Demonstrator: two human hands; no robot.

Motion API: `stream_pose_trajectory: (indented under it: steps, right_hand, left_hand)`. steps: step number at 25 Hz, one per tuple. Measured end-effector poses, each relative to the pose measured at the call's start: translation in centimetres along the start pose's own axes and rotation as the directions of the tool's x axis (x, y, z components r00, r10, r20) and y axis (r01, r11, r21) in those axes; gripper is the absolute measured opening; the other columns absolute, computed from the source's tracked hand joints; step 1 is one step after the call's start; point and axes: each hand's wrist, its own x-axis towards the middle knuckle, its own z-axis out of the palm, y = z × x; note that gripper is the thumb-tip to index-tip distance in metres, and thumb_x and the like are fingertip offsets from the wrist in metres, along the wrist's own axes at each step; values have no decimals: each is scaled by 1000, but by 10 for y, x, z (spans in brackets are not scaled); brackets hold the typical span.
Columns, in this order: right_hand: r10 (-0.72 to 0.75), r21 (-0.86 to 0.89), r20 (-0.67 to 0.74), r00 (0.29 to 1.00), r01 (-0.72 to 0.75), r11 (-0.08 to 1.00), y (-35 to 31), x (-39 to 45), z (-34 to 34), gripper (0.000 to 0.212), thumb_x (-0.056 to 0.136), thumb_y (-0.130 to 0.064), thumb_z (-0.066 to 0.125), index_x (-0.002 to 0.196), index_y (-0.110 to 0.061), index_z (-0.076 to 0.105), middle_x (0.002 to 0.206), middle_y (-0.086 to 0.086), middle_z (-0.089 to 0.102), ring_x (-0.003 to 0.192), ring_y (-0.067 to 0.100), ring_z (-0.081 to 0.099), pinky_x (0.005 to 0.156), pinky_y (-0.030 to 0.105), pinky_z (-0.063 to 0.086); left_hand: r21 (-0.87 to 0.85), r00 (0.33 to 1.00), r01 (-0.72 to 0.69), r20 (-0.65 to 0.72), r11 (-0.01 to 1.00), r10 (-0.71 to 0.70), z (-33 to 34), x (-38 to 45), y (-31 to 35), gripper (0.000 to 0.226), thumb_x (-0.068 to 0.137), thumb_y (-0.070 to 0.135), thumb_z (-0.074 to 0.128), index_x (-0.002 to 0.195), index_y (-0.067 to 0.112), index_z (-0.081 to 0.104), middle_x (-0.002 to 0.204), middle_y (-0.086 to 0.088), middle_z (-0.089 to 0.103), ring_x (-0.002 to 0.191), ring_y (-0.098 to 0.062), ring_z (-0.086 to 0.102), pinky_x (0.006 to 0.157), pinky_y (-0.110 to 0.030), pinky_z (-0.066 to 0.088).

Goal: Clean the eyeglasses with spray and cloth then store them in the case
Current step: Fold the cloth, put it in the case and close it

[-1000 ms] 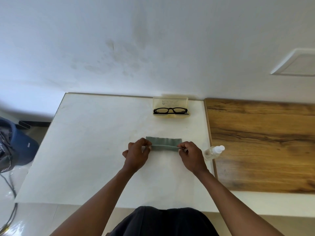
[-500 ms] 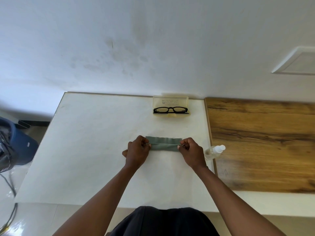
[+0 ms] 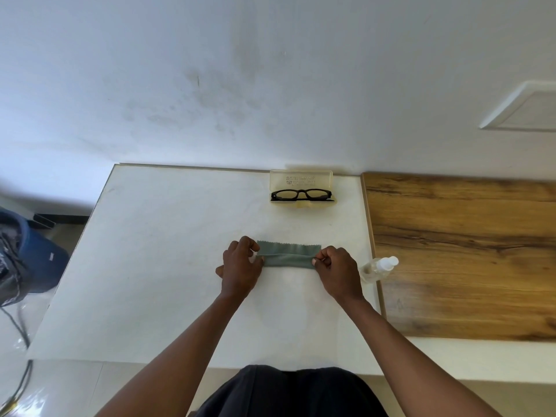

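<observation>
Pinching the cloth (image 3: 288, 257) at both ends with left hand (image 3: 240, 266) and right hand (image 3: 338, 270), fingers closed on it, folding flat on the table (image 3: 156, 266). Handling as soft, light, limp; gripping corners. Glasses (image 3: 301, 194) resting in the open case (image 3: 301, 179) beyond.

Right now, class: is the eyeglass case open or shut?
Open. The case has its clear lid raised at the back, and the black eyeglasses sit exposed in its tray, by the wall on the white table.
</observation>
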Motion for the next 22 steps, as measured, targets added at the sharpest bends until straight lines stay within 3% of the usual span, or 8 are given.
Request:
stream_pose_trajectory:
  steps: [3,5,9,12,14,17,20,22]
  right_hand:
    - [-259,-125,-65,964,250,960,-2,-9,1,7,84,-5,58,86,1,59,90,16,55,72,29,56,60,37,50]
    - [-423,-247,-53,905,399,883,-3,-14,2,4,77,-1,63,79,0,60,83,15,59,66,28,57,50,34,51]
    - [-572,-490,22,820,508,708,2,-18,2,23,58,2,76,75,-8,66,68,5,64,58,22,60,36,27,48]
    - [-616,-522,50,786,546,655,5,-18,0,28,59,4,76,80,-12,67,66,3,64,58,21,59,34,26,45]
    - [-626,-532,59,777,555,639,5,-17,-1,27,59,5,75,77,-14,66,64,2,63,57,21,57,32,25,42]
    - [-601,-515,52,797,537,668,4,-15,-3,26,55,7,74,71,-12,66,67,3,64,59,23,58,35,26,45]
    - [-588,-424,40,808,547,722,2,-13,-6,23,57,6,73,75,-8,68,73,7,66,64,27,61,47,30,51]
    - [-569,-370,51,821,544,753,0,-12,-7,16,64,5,71,75,-6,66,74,9,65,65,28,60,51,33,52]
  left_hand:
    - [238,946,-304,-44,923,323,-3,-8,-8,20,76,4,60,78,23,51,81,8,51,85,-20,48,70,-32,20]
    - [459,838,-492,18,740,546,-5,-12,-14,21,69,5,68,75,21,56,77,10,58,83,-24,57,69,-35,26]
    - [636,716,-594,139,493,684,-7,-12,-16,28,60,5,75,76,24,62,78,13,66,85,-20,65,69,-35,32]
    - [672,635,-640,191,373,748,-7,-11,-14,35,67,-4,46,79,25,61,73,10,63,82,-20,65,69,-33,22]
    - [682,642,-630,188,372,743,-8,-11,-10,43,67,-5,32,75,26,61,70,9,61,77,-20,64,68,-33,22]
    - [665,679,-615,172,424,714,-7,-13,-7,40,61,-6,39,71,25,62,73,8,63,71,-21,61,69,-33,23]
    - [555,784,-565,131,610,607,-6,-10,-5,27,65,-2,55,76,21,64,81,6,65,79,-25,59,69,-36,30]
    - [422,872,-477,114,771,477,-5,-5,-3,17,79,5,58,84,20,63,87,6,63,90,-25,51,72,-33,18]
